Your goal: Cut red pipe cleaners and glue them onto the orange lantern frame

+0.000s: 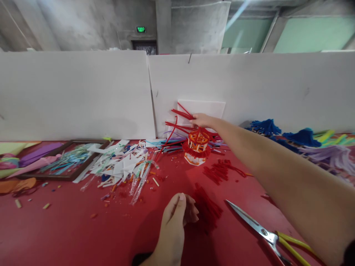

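Note:
My right hand (203, 121) reaches to the back of the red table, its fingers closed around several long red pipe cleaners (181, 113). Just below it stands a small round orange, white and red structure (197, 146) with a fringed red band. Near the front, my left hand (180, 214) is raised with curled fingers; whether anything is between them is hidden. To its right lies a pile of short red pieces (208, 207), and a second red pile (219, 171) sits farther back.
Open-bladed scissors (264, 232) with yellow handles lie at the right front. White scraps (124, 162) and a brown frame (80, 170) are on the left. Blue bundles (266, 126) lie back right. White panels (77, 96) border the table's far edge.

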A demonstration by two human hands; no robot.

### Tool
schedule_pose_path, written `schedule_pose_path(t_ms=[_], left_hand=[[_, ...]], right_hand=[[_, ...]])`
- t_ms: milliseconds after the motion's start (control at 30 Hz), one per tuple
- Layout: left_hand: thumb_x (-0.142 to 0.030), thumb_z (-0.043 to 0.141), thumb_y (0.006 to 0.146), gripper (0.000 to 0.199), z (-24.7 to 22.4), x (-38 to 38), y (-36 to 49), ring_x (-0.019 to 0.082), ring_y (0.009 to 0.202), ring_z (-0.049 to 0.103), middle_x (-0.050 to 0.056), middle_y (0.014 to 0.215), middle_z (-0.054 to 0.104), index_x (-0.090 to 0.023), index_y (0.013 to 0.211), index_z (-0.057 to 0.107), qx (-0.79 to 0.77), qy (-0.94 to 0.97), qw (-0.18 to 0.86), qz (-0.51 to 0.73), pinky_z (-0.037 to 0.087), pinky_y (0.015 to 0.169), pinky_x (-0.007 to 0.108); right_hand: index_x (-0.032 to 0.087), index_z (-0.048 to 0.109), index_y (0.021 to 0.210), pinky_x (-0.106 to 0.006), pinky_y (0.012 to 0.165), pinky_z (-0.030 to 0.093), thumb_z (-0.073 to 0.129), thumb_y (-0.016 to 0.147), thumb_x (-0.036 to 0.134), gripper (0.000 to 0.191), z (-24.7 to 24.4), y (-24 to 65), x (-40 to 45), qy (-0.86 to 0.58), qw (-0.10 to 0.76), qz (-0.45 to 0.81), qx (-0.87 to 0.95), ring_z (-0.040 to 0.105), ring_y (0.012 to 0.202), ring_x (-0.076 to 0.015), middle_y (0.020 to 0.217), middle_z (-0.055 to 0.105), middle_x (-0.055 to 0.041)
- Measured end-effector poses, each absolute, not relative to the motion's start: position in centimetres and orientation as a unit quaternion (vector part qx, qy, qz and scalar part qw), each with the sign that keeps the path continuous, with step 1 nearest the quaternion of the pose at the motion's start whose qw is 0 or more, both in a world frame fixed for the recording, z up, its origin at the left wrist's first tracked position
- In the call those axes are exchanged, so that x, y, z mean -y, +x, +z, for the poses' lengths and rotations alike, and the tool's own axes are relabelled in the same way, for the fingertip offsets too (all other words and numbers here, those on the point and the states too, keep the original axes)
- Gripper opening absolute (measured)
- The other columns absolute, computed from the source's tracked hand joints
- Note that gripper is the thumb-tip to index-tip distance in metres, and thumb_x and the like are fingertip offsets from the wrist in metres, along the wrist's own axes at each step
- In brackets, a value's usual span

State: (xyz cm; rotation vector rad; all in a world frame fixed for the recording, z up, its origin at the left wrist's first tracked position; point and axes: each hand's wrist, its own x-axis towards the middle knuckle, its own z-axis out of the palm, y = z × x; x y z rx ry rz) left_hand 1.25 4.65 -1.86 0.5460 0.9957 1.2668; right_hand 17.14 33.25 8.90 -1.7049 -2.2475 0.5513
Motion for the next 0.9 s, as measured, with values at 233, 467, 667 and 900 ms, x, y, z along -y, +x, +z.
schedule_pose_path(t_ms=[233,467,667,900], left_hand=[[-0.051,0.080,0.056,0.041,-1.4,-4.5,1.2,0.011,0.052,0.054,0.001,0.058,0.062,-0.014,0.064,0.063,-0.442,0.256,0.651,0.561,0.043,0.054,0.024],[-0.053,0.082,0.049,0.045,-1.5,-4.6,1.2,0.010,0.052,0.054,0.001,0.056,0.062,-0.014,0.064,0.064,-0.441,0.247,0.647,0.571,0.042,0.052,0.022],[-0.056,0.081,0.046,0.049,-1.4,-4.6,1.3,0.010,0.051,0.053,0.000,0.054,0.061,-0.014,0.063,0.064,-0.440,0.252,0.646,0.570,0.041,0.051,0.021],[-0.056,0.079,0.051,0.047,-1.7,-4.7,1.2,0.011,0.054,0.055,0.000,0.055,0.061,-0.014,0.063,0.064,-0.442,0.282,0.639,0.563,0.043,0.055,0.022]], right_hand=[[0.016,0.055,0.118,-0.040,0.081,0.053,0.055,0.091,0.034,0.032,10.7,18.1,-32.2,-0.588,0.290,0.210,0.725,0.061,0.097,-0.0191,0.117,0.059,-0.0079],[0.018,0.052,0.096,-0.026,0.069,0.048,0.035,0.098,0.022,0.018,12.8,19.6,-32.5,-0.559,0.545,0.155,0.605,0.061,0.072,-0.0111,0.083,0.063,-0.0022],[0.023,0.041,0.089,-0.024,0.058,0.043,0.025,0.097,0.022,0.018,15.8,22.5,-33.5,-0.504,0.723,0.126,0.454,0.058,0.061,-0.0092,0.076,0.057,0.0026],[0.023,0.039,0.071,-0.030,0.058,0.047,0.031,0.093,0.019,0.024,17.4,27.8,-34.1,-0.495,0.746,0.274,0.352,0.056,0.056,-0.0118,0.067,0.052,0.0021]])
